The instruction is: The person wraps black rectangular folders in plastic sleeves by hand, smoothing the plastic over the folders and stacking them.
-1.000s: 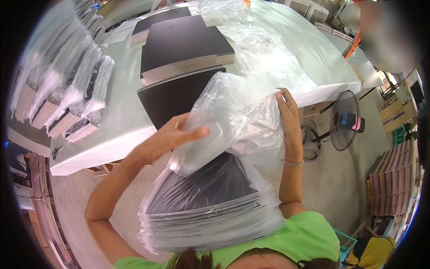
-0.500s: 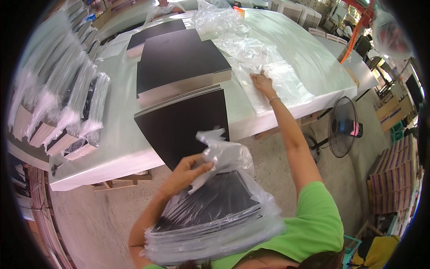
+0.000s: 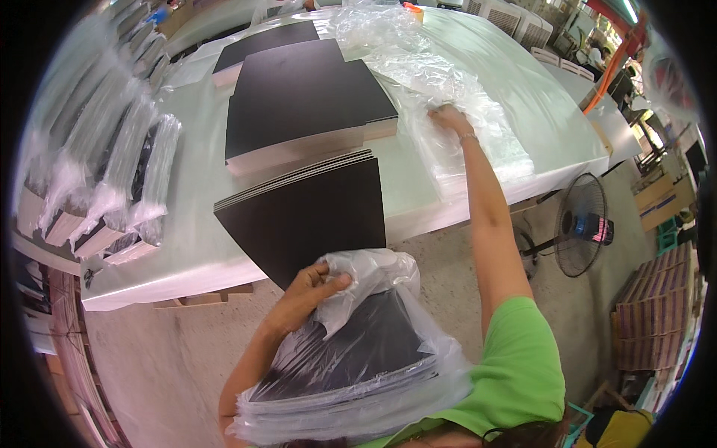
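My left hand (image 3: 308, 297) pinches the gathered mouth of a clear plastic bag (image 3: 373, 270). Inside that bag, against my body, lies a stack of black boards (image 3: 358, 340). Far out on the table's right, my right hand (image 3: 449, 119) has its fingers curled in on a pile of clear plastic bags (image 3: 489, 145); the fingertips are partly hidden. Between the bagged stack and the table, a few loose black boards (image 3: 317, 216) stand tilted at the table's front edge, just beyond my left hand.
Stacks of black boards (image 3: 291, 97) lie on the white-covered table (image 3: 187, 261). Several bagged stacks (image 3: 112, 201) line the left side. Crumpled plastic (image 3: 377, 33) lies at the back. A floor fan (image 3: 582, 224) and a pile of brown cartons (image 3: 650, 313) stand on the right.
My right hand's fingers have curled in on the bag pile. The bag mouth at my left hand has folded down. The view has shifted slightly.
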Action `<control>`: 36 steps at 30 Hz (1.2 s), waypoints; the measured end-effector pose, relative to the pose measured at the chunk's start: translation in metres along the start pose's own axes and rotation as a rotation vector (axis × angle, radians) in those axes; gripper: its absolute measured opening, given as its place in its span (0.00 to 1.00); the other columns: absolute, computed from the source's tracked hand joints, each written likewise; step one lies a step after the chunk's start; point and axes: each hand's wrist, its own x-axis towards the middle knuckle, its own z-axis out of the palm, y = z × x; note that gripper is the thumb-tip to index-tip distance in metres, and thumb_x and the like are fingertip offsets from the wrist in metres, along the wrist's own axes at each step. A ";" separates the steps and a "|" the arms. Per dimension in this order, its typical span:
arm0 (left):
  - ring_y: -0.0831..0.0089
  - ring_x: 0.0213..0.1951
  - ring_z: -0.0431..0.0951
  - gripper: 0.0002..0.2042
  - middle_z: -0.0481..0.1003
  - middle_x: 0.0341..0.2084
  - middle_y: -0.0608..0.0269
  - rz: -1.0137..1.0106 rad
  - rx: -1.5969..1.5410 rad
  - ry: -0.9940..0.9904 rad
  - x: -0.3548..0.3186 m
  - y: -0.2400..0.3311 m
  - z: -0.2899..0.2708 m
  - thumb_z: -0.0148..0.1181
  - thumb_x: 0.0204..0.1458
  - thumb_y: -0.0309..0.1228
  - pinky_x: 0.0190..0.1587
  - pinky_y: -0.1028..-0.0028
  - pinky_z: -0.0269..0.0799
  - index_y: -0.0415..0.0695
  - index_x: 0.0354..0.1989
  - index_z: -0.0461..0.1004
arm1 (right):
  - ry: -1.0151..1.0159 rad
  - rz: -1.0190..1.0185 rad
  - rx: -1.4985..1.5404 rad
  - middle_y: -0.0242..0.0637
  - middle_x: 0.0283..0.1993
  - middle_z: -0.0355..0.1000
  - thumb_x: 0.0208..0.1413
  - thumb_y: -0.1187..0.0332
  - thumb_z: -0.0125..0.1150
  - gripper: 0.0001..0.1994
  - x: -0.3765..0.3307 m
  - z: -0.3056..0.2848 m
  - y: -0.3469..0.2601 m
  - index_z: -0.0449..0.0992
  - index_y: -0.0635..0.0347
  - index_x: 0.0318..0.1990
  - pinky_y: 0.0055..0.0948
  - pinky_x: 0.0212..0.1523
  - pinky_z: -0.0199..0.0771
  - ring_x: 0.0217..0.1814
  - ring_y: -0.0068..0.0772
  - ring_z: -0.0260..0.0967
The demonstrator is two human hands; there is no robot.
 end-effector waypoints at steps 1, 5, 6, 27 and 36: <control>0.82 0.35 0.72 0.20 0.73 0.34 0.66 0.007 -0.074 -0.003 -0.002 0.003 -0.003 0.58 0.50 0.39 0.39 0.82 0.68 0.36 0.44 0.69 | 0.085 -0.017 0.076 0.40 0.51 0.68 0.50 0.51 0.49 0.20 -0.022 -0.007 -0.012 0.72 0.46 0.48 0.58 0.57 0.44 0.56 0.42 0.62; 0.83 0.34 0.72 0.16 0.73 0.33 0.66 0.035 -0.221 -0.022 -0.006 0.008 -0.012 0.55 0.52 0.39 0.38 0.82 0.67 0.38 0.42 0.70 | 0.335 -0.390 0.730 0.36 0.41 0.71 0.54 0.58 0.52 0.17 -0.179 -0.021 -0.066 0.71 0.55 0.48 0.25 0.41 0.64 0.41 0.26 0.67; 0.83 0.34 0.72 0.16 0.72 0.33 0.67 0.052 -0.208 -0.041 -0.006 0.009 -0.011 0.55 0.52 0.39 0.38 0.82 0.67 0.38 0.42 0.70 | 0.171 -0.446 0.786 0.35 0.43 0.69 0.54 0.58 0.53 0.19 -0.228 -0.029 -0.078 0.68 0.55 0.52 0.26 0.44 0.63 0.43 0.25 0.64; 0.83 0.30 0.67 0.18 0.71 0.27 0.68 0.225 -0.022 -0.039 -0.039 -0.004 -0.006 0.51 0.55 0.42 0.34 0.81 0.66 0.37 0.38 0.73 | -0.228 -0.450 1.065 0.32 0.32 0.70 0.41 0.82 0.57 0.23 -0.383 0.002 -0.156 0.68 0.58 0.49 0.22 0.41 0.65 0.36 0.22 0.66; 0.84 0.25 0.65 0.14 0.71 0.21 0.70 0.314 0.142 -0.005 -0.030 -0.016 -0.002 0.59 0.49 0.38 0.28 0.82 0.60 0.38 0.34 0.76 | -0.212 -0.428 1.059 0.34 0.33 0.70 0.40 0.80 0.58 0.21 -0.384 0.008 -0.148 0.70 0.59 0.47 0.23 0.42 0.65 0.37 0.23 0.67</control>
